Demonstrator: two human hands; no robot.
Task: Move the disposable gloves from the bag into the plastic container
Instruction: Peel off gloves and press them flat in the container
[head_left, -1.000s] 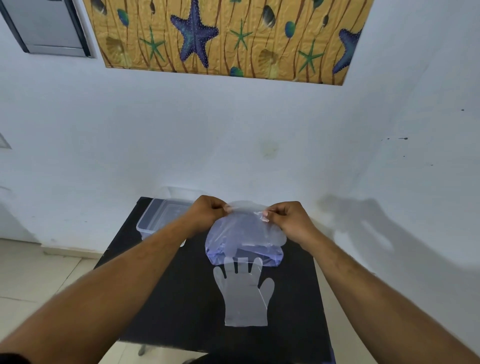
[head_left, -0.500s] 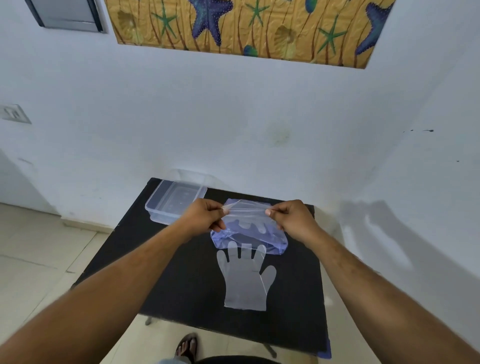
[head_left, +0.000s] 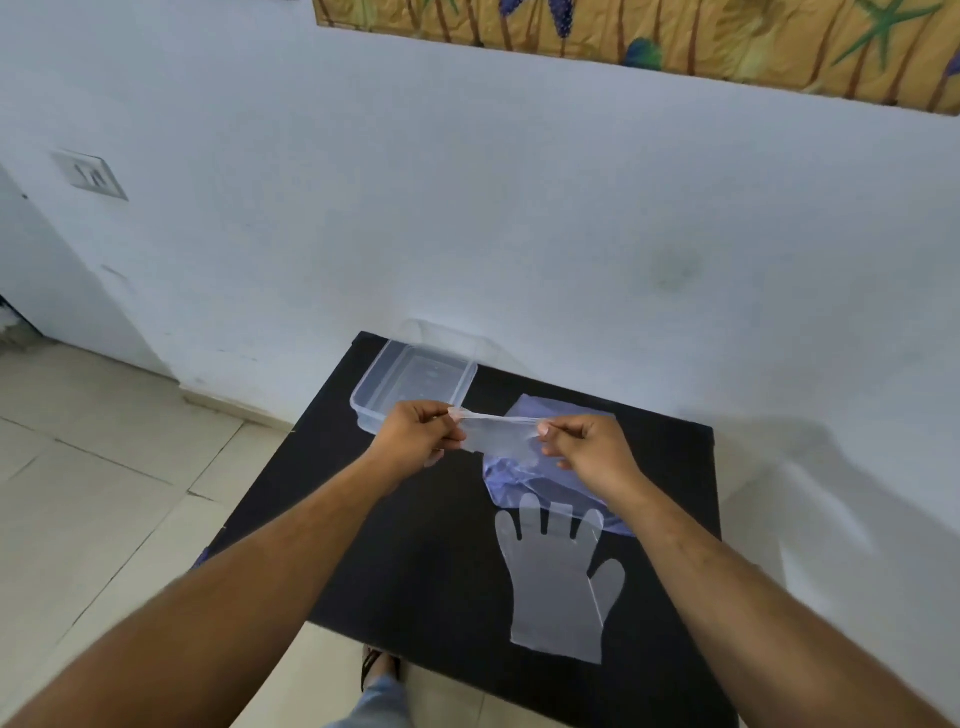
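Note:
A bluish see-through bag (head_left: 519, 483) lies on the black table (head_left: 410, 566) with gloves showing faintly inside. My left hand (head_left: 415, 441) and my right hand (head_left: 592, 452) each pinch its clear upper edge and stretch it taut between them, just above the table. One clear disposable glove (head_left: 558, 587) lies flat in front of the bag, fingers toward it. The clear plastic container (head_left: 363, 395) stands open at the table's far left corner, just beyond my left hand; I see nothing inside it.
The table's far edge is against a white wall. Tiled floor (head_left: 104, 493) lies to the left. My sandalled foot (head_left: 379, 670) shows below the table's near edge. A wall switch (head_left: 93, 174) is up on the left.
The bag, held upright a second ago, has come down toward the table and leftward, closer to the container. Both hands keep their pinch. The view has tilted down.

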